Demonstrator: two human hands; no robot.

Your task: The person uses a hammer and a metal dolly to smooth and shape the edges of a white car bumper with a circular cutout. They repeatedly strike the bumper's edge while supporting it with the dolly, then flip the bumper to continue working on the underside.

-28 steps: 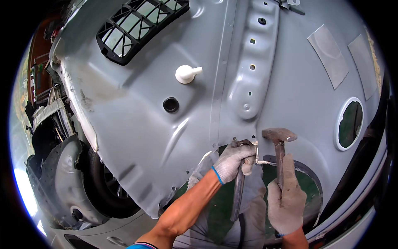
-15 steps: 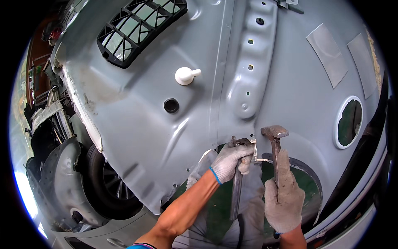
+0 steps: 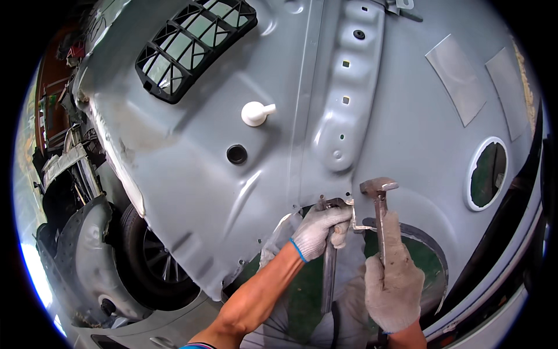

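My gloved left hand (image 3: 322,228) is closed around the upper part of a steel bar (image 3: 329,279), with its dark top at the lower edge of the grey panel (image 3: 203,174); I can't tell whether it touches the metal. The bar's lower length hangs below my fist. My gloved right hand (image 3: 395,285) grips the hammer (image 3: 381,227) by its handle, head up, just right of the pale, bent lip (image 3: 354,218) beside my left fingers. Higher on the panel are a black plug (image 3: 236,154), a white spout (image 3: 254,114) and a black grille (image 3: 174,87). Off to my left is a wheel (image 3: 136,247).
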